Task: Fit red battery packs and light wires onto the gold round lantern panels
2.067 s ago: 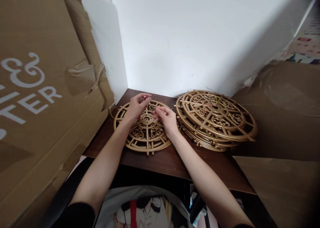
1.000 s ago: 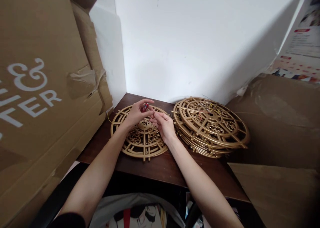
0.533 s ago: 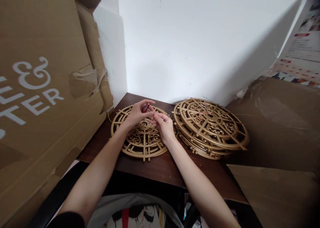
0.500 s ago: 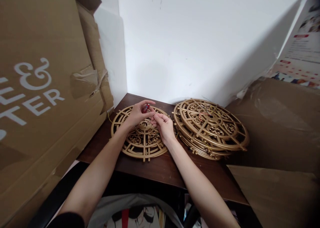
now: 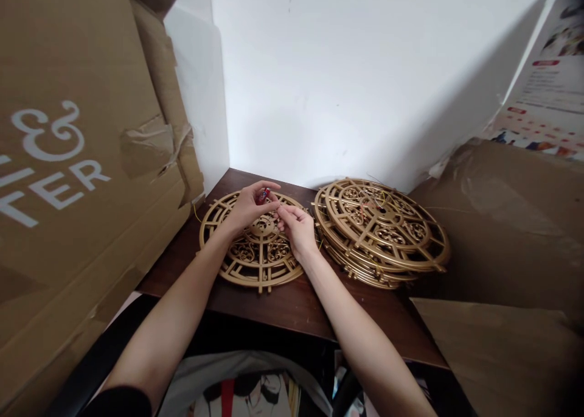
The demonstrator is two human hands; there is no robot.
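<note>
A small red object (image 5: 263, 195), which looks like a lighter, sits in the curl of my left hand (image 5: 250, 209). The tips of my left thumb and fingers meet those of my right hand (image 5: 296, 227). My right fingers are pinched together, on what seems to be a thin wire end too fine to make out. Both hands are over the centre of a round gold openwork panel (image 5: 262, 277) with scroll patterns, lying flat on the dark wooden table (image 5: 292, 304). My left forearm and hands cover part of it.
To the right stands a stack of similar gold round panels (image 5: 378, 228), with thin coloured wires on top. A large cardboard box (image 5: 91, 222) rises at the left, and another cardboard box (image 5: 511, 222) at the right. A white wall (image 5: 328, 88) closes the back.
The view has shifted slightly. My hands stay together over the panel, with the red object turned a little in my left hand.
</note>
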